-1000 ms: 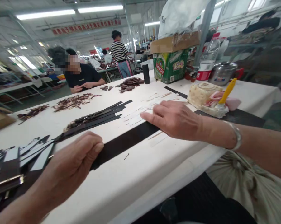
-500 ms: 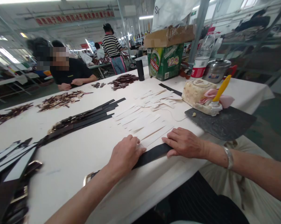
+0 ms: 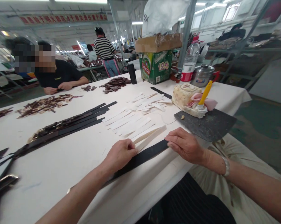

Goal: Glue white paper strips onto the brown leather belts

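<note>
A black belt strap point(image 3: 152, 150) lies along the near edge of the white-covered table, partly hidden by my left forearm. My left hand point(image 3: 122, 154) is closed, pinching one end of a cream-white strip point(image 3: 154, 134) between thumb and fingers. The strip's far end is raised off the table, above the strap. At the strap's right end is my right hand point(image 3: 186, 146), thumb and fingertips closed on it. Several loose white strips point(image 3: 131, 121) lie spread just beyond my hands. A bit of gold-coloured metal point(image 3: 69, 189) peeks out by my left forearm.
Dark straps point(image 3: 84, 119) lie bundled to the left, with buckles point(image 3: 8, 180) nearer. On the right, a dark board point(image 3: 215, 126) carries a crusted block point(image 3: 186, 96) and a yellow-handled brush point(image 3: 205, 93). A green box point(image 3: 156, 67), bottle point(image 3: 188, 65) and metal pot point(image 3: 203, 75) stand behind. A co-worker point(image 3: 58, 73) sits opposite.
My left hand has picked up a white strip, which is now lifted above the strap. My right hand has shifted to the strap's end. The whole view has turned slightly right.
</note>
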The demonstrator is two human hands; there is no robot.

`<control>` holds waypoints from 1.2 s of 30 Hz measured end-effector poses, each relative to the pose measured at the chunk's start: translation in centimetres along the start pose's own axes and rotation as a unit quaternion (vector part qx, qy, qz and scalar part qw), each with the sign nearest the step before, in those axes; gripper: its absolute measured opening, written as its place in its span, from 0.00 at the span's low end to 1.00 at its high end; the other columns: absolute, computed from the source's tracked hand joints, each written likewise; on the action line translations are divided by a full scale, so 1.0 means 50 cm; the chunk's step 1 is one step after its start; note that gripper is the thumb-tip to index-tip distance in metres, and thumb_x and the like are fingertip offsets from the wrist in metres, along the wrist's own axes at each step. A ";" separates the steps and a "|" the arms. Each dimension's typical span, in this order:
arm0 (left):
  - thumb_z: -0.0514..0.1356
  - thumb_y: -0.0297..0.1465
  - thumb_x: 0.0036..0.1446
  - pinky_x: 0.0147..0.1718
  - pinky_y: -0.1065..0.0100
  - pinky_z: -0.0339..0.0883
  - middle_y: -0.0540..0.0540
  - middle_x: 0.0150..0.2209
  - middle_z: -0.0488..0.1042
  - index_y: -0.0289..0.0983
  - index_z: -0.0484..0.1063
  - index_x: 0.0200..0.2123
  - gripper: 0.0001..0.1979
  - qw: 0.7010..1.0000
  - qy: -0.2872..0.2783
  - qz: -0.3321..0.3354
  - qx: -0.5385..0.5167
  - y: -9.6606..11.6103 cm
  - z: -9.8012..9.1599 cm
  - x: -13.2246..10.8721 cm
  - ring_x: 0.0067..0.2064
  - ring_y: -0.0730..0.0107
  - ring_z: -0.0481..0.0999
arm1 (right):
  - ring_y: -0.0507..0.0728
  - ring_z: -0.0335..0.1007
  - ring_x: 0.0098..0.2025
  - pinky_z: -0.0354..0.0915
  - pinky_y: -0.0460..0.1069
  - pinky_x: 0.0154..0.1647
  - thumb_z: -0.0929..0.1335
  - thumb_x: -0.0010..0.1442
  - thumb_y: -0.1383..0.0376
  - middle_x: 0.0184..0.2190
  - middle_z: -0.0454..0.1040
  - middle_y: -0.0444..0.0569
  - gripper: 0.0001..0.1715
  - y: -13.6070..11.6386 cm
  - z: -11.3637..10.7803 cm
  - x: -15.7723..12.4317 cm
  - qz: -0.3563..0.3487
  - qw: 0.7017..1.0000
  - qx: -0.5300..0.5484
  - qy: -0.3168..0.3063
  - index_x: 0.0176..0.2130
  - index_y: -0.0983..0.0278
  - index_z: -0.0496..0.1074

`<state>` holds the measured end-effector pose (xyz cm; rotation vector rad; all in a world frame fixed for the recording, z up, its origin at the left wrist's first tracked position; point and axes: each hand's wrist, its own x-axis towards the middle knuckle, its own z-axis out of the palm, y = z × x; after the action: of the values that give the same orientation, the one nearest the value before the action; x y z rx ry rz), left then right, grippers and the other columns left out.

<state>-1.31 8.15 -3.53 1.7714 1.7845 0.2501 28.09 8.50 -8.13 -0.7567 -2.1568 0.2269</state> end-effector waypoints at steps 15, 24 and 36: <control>0.68 0.21 0.44 0.28 0.80 0.74 0.50 0.25 0.69 0.35 0.67 0.24 0.11 0.704 -0.073 -0.104 -0.699 0.110 0.041 -0.145 0.31 0.74 0.78 | 0.54 0.74 0.52 0.70 0.49 0.55 0.77 0.57 0.59 0.49 0.77 0.46 0.13 -0.142 0.036 0.010 0.358 0.617 0.657 0.245 0.39 0.60 0.72; 0.69 0.30 0.47 0.29 0.76 0.69 0.47 0.25 0.74 0.36 0.67 0.25 0.12 0.749 -0.092 -0.097 -0.649 0.103 0.106 -0.196 0.29 0.74 0.75 | 0.56 0.77 0.49 0.72 0.55 0.56 0.78 0.56 0.61 0.47 0.79 0.45 0.17 -0.163 0.006 0.061 0.354 0.712 0.545 0.266 0.42 0.58 0.72; 0.57 0.28 0.62 0.39 0.69 0.66 0.48 0.38 0.74 0.40 0.74 0.37 0.06 0.966 0.186 0.170 -0.056 -0.140 0.002 -0.149 0.39 0.70 0.74 | 0.57 0.76 0.47 0.72 0.50 0.49 0.68 0.67 0.66 0.45 0.79 0.50 0.12 -0.107 -0.028 0.172 -0.063 0.959 0.093 -0.262 0.49 0.61 0.77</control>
<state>-7.71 0.36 -5.23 2.0407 1.6532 0.8551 22.63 9.15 0.48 -0.4822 -2.6213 0.6113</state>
